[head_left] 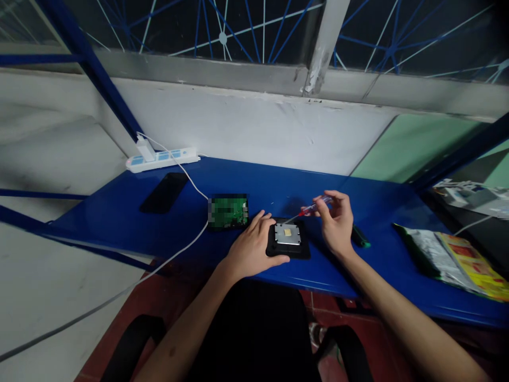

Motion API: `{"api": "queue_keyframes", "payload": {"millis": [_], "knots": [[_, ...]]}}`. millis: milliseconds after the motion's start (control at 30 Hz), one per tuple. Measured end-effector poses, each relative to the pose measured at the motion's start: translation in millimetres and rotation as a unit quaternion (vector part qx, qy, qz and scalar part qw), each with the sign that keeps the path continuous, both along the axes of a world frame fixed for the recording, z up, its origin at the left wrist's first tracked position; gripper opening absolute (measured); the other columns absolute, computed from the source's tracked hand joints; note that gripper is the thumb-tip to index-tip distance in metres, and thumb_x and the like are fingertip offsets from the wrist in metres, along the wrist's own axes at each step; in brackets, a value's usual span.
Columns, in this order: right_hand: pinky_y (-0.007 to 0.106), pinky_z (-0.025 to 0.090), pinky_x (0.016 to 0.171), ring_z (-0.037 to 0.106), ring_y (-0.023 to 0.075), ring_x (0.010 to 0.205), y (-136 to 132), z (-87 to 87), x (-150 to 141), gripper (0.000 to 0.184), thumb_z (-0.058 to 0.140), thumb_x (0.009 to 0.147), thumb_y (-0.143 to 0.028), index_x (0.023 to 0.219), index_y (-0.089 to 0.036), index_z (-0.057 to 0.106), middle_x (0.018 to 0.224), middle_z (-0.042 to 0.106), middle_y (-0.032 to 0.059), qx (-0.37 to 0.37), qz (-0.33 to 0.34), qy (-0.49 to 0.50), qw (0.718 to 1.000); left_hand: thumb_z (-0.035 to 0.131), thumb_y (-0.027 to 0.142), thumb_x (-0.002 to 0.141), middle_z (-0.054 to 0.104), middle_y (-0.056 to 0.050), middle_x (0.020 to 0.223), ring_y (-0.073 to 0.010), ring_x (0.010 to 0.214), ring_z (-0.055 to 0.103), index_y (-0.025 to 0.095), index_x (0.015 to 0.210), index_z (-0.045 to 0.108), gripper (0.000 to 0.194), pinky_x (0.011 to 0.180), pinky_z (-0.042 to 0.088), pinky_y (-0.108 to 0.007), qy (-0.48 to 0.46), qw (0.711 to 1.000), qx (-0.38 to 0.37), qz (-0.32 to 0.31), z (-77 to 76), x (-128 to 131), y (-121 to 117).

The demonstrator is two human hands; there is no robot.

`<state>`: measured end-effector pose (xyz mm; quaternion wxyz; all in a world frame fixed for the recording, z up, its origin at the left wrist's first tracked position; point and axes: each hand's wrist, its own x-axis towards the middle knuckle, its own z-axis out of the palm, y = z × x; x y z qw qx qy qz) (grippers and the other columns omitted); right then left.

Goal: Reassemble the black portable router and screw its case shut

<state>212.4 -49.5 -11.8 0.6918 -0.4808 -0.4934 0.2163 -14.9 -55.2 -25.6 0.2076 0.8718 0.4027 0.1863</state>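
Note:
A square black plastic housing (305, 251) lies on the blue table, with a silver metal plate (295, 239) on it and a small yellowish pad (287, 232) in the plate's middle. My left hand (251, 246) grips the housing from the left, fingers at its top edge and thumb along the bottom. In my right hand (337, 223) is a screwdriver (306, 210) with a clear and red handle. It slants down to the left, and its tip is at the plate's upper edge; whether it sits in a screw is too small to tell.
Just left of my left hand lies a green circuit board (234, 211), partly blurred. Farther left are a black phone (164, 192) and a white power strip (167, 159) with a cable. A dark green object (360, 236) and a foil bag (453, 257) lie on the right.

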Motion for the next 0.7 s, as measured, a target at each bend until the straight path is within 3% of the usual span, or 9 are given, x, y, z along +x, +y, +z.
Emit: {"api": "queue_keyframes", "payload": {"millis": [300,700], "knots": [[0.032,0.065,0.061,0.071,0.0137,0.062,-1.0,-6.7,-4.8,0.029,0.073,0.087,-0.036,0.108,-0.026,0.055,0.091,0.067,-0.0021,-0.037,0.068,0.026,0.997,0.082,0.056,0.076,0.041,-0.021,0.157,-0.0368,0.156,0.021,0.02,0.131,0.042,0.076,0.119,0.039,-0.057,0.004,1.0,0.002,-0.002,1.3,1.4,-0.2],[0.031,0.063,0.06,0.072,0.0135,0.061,0.5,-10.3,-4.5,0.029,0.072,0.088,-0.036,0.109,-0.026,0.054,0.092,0.067,-0.0025,-0.05,0.074,0.005,0.996,0.082,0.057,0.077,0.04,-0.022,0.158,-0.0347,0.157,0.021,0.02,0.126,0.043,0.073,0.12,0.038,-0.055,0.004,1.0,0.005,-0.003,1.6,0.6,0.2]]}}
